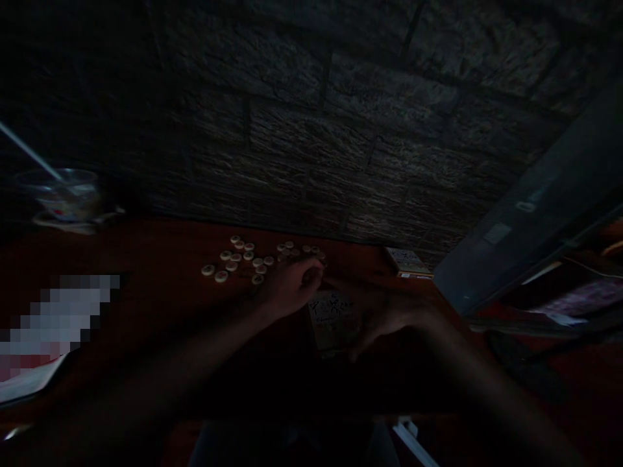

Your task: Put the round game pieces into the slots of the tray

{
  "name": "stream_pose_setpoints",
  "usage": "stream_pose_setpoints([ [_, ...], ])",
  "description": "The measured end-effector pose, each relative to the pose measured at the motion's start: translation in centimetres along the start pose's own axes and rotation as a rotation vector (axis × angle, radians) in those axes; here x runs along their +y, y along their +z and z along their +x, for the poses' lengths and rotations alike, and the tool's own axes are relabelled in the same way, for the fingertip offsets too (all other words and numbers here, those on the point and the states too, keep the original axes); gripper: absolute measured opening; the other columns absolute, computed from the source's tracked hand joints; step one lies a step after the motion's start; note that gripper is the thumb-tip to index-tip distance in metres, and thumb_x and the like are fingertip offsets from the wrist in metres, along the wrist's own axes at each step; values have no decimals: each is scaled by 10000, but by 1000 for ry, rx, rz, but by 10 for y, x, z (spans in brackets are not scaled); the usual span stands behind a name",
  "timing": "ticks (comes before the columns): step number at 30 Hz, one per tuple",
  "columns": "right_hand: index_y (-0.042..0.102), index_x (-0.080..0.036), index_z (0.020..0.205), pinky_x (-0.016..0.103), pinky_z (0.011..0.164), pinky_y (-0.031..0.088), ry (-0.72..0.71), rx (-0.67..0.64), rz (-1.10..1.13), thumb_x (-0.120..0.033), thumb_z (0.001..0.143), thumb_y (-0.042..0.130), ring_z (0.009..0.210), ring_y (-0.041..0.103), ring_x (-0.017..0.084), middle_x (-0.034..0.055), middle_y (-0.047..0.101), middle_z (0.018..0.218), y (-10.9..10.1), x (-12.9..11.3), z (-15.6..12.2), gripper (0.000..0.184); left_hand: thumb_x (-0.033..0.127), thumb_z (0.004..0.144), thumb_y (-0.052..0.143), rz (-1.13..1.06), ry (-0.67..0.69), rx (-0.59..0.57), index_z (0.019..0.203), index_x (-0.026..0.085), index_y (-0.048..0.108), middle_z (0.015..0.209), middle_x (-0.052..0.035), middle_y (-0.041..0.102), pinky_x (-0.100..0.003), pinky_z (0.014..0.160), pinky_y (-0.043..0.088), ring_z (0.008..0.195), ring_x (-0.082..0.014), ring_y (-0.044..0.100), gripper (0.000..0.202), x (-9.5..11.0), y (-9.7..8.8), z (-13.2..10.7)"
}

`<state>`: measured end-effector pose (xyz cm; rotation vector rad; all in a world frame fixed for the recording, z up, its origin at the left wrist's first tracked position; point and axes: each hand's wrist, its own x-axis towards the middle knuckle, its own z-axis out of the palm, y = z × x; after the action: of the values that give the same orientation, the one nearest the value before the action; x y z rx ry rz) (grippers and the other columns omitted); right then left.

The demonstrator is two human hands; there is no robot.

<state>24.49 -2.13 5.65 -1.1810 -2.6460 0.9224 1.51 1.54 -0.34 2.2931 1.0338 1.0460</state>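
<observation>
Pretty dark in here, but I can make out the left hand [294, 287] with its fingers curled beside a scatter of small, round, pale discs with markings on them [236, 257]. Can't tell from here if it's pinching one. The right hand [389, 315] has thumb and fingers spread apart over the right side of a pale rectangular box with dark lettering [333, 327]; no idea if it's actually touching. That box sits between the two hands, printed face up, nearer the person than the discs, which lie on the reddish-brown worktop [165, 259] toward the rough stone-block wall [292, 123]. A similar pale box [407, 261] lies off right, by the wall.
</observation>
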Motion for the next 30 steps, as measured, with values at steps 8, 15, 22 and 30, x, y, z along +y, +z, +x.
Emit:
stream_pose_setpoints([
  [8, 128, -334, 1711, 536, 1312, 263, -23, 48, 37, -415, 687, 937, 1625, 252, 336, 90, 197, 1779, 23, 5, -13, 1308, 232, 1001, 539, -48, -17, 63, 1050, 214, 718, 893, -4, 781, -288, 696, 491, 771, -152, 707, 187, 1, 0, -4],
  [15, 239, -293, 1695, 540, 1287, 305, -51, 96, 61, -449, 622, 978, 1573, 347, 366, 118, 326, 1731, 16, -2, -19, 1312, 239, 1024, 520, -56, 10, 136, 1072, 219, 712, 960, -16, 796, -308, 783, 536, 881, -170, 742, 198, -1, 0, -2],
  [22, 350, -358, 1644, 543, 1254, 374, -52, 157, 50, -486, 598, 994, 1524, 425, 368, 71, 410, 1687, 10, 0, -31, 1235, 284, 1050, 485, -78, 8, 158, 1087, 223, 709, 1019, -38, 794, -355, 848, 547, 954, -189, 739, 235, 1, 1, -2],
  [30, 402, -327, 1620, 534, 1276, 361, -23, 324, 101, -419, 659, 977, 1517, 447, 380, 74, 458, 1655, -20, 7, -57, 1124, 327, 1064, 454, -113, -30, 131, 1062, 206, 708, 963, -36, 789, -339, 800, 535, 906, -187, 743, 281, 1, -4, -5],
])
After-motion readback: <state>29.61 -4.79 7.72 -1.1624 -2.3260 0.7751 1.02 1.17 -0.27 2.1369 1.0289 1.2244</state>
